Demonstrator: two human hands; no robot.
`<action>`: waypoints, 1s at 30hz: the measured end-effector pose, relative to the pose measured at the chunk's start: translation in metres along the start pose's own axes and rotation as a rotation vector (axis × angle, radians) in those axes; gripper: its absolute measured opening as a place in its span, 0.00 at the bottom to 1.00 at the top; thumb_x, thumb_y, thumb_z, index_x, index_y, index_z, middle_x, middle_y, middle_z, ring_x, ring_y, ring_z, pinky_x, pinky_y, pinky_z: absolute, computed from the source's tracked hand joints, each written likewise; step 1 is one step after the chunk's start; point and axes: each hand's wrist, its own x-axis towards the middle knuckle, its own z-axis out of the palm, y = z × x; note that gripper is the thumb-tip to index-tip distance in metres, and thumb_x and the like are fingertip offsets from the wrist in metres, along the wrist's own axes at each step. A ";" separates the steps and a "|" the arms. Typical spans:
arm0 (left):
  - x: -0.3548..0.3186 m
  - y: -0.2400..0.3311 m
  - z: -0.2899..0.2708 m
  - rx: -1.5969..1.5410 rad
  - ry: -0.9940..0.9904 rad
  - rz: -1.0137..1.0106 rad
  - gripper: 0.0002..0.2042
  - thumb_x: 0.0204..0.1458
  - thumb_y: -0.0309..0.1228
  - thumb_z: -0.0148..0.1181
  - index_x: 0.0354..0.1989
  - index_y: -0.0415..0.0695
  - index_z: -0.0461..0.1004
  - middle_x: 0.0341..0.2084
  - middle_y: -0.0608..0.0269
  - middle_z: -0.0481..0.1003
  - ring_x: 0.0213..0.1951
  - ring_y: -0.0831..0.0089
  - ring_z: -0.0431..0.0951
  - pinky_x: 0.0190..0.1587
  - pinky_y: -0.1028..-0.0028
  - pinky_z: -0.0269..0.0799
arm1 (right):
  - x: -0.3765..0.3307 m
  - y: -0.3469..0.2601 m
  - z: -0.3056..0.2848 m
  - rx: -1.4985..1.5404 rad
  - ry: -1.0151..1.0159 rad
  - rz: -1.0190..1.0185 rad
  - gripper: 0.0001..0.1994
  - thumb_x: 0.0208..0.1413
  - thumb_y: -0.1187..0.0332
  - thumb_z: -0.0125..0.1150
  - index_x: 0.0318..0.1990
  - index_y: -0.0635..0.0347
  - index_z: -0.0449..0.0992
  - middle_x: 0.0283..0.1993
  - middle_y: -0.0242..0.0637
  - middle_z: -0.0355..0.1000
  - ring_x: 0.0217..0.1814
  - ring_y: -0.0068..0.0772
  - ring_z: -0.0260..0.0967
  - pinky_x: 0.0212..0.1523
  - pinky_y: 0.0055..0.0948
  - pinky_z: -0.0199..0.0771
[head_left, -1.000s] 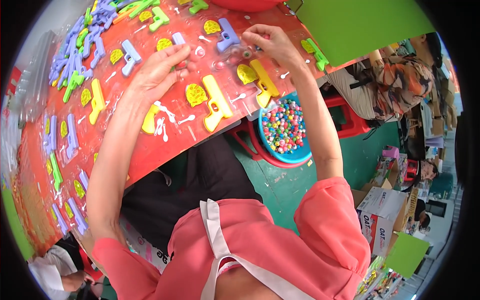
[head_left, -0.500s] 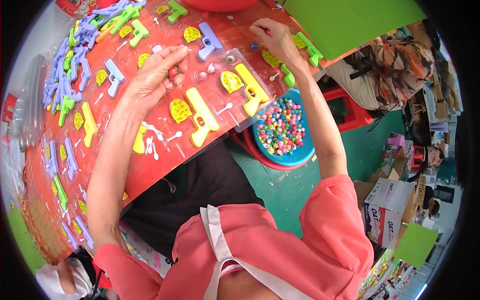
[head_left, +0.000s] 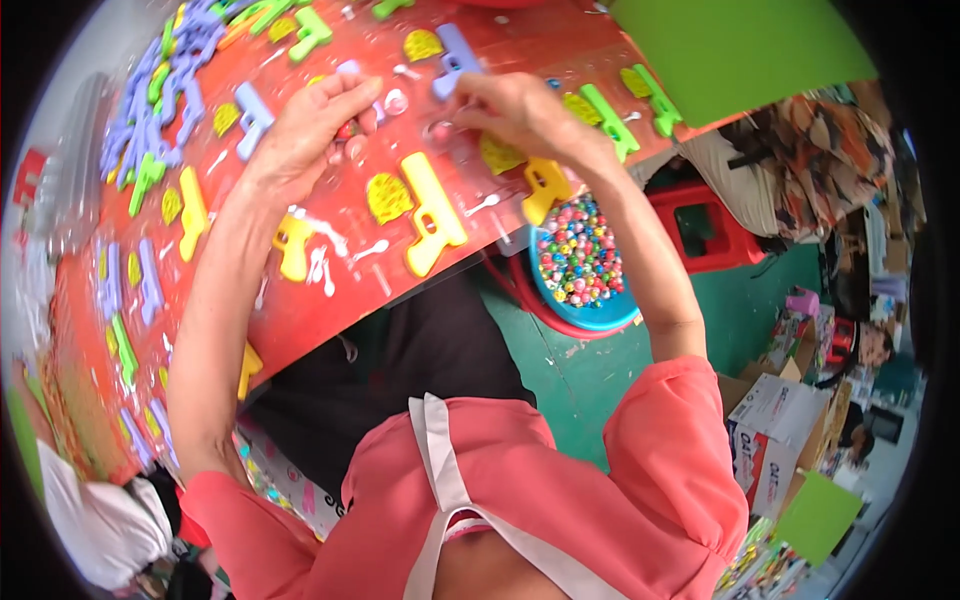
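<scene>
My left hand (head_left: 315,125) is closed round several small coloured balls; a red and green ball (head_left: 347,130) shows between its fingers. It hovers above the red table (head_left: 340,285). My right hand (head_left: 525,110) is over a clear plastic tray, fingers drawn together beside a purple toy gun (head_left: 457,62); what they hold is hidden. A pink ball (head_left: 439,131) lies just below those fingertips, and another pink ball (head_left: 396,101) sits between the hands. Closer to me are a yellow toy gun (head_left: 434,218), a yellow patterned disc (head_left: 388,198) and a white spoon (head_left: 483,205).
A blue basin (head_left: 597,318) full of small balls stands right of the table, near a red stool (head_left: 708,228). Purple and green toy guns (head_left: 165,90) are heaped at the far left. A green board (head_left: 745,55) borders the far right. Another person sits beyond the stool.
My right hand has moved left and nearer, from the far tray toward the pink balls. My left hand stays closed on its balls. The view has shifted slightly.
</scene>
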 end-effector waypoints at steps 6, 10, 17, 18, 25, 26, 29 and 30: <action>-0.034 0.003 -0.027 0.452 0.077 0.023 0.12 0.56 0.37 0.60 0.41 0.42 0.74 0.17 0.73 0.70 0.15 0.91 0.65 0.16 0.88 0.56 | 0.012 -0.034 0.001 0.263 -0.052 0.041 0.11 0.56 0.65 0.62 0.41 0.63 0.74 0.24 0.32 0.68 0.28 0.21 0.64 0.31 0.27 0.65; -0.046 -0.003 -0.036 0.647 0.024 0.054 0.13 0.54 0.36 0.60 0.39 0.38 0.75 0.21 0.68 0.70 0.21 0.83 0.68 0.23 0.78 0.62 | 0.023 -0.049 0.021 0.145 -0.097 -0.020 0.11 0.56 0.65 0.60 0.41 0.63 0.73 0.25 0.35 0.69 0.29 0.26 0.66 0.31 0.29 0.67; -0.058 -0.012 -0.041 0.998 0.034 0.203 0.15 0.50 0.37 0.62 0.40 0.37 0.76 0.24 0.60 0.72 0.30 0.73 0.73 0.36 0.71 0.68 | 0.039 -0.060 0.025 0.141 -0.118 -0.123 0.11 0.53 0.67 0.62 0.38 0.65 0.72 0.31 0.41 0.70 0.34 0.35 0.69 0.35 0.34 0.69; -0.057 -0.015 -0.042 0.995 0.059 0.220 0.15 0.50 0.37 0.62 0.40 0.37 0.76 0.24 0.60 0.72 0.30 0.72 0.73 0.36 0.70 0.68 | 0.043 -0.061 0.032 0.150 -0.103 -0.191 0.10 0.53 0.68 0.61 0.38 0.65 0.71 0.32 0.41 0.70 0.34 0.36 0.69 0.36 0.35 0.68; -0.065 -0.007 -0.056 0.338 0.150 -0.130 0.15 0.55 0.40 0.60 0.40 0.40 0.74 0.24 0.66 0.71 0.26 0.83 0.70 0.27 0.82 0.65 | 0.052 -0.081 0.051 0.155 -0.137 -0.249 0.11 0.57 0.64 0.58 0.41 0.63 0.74 0.40 0.42 0.69 0.41 0.41 0.70 0.41 0.37 0.69; -0.065 -0.010 -0.059 0.136 0.089 -0.102 0.13 0.59 0.37 0.55 0.45 0.40 0.71 0.23 0.72 0.70 0.21 0.87 0.68 0.21 0.87 0.59 | 0.052 -0.082 0.049 0.139 -0.097 -0.237 0.11 0.57 0.64 0.58 0.40 0.63 0.74 0.40 0.42 0.69 0.41 0.41 0.70 0.41 0.37 0.69; -0.069 -0.016 -0.061 -0.204 0.031 -0.059 0.13 0.59 0.31 0.54 0.49 0.38 0.67 0.31 0.64 0.72 0.32 0.81 0.72 0.29 0.84 0.64 | 0.052 -0.082 0.040 0.167 -0.077 -0.116 0.11 0.56 0.63 0.60 0.37 0.63 0.74 0.33 0.40 0.69 0.36 0.37 0.69 0.36 0.35 0.68; -0.070 -0.015 -0.058 -0.248 0.039 -0.055 0.13 0.57 0.27 0.54 0.49 0.37 0.67 0.32 0.63 0.72 0.33 0.79 0.73 0.31 0.82 0.66 | 0.050 -0.078 0.033 0.216 -0.103 -0.011 0.12 0.54 0.62 0.62 0.35 0.63 0.74 0.26 0.38 0.68 0.31 0.33 0.68 0.32 0.34 0.67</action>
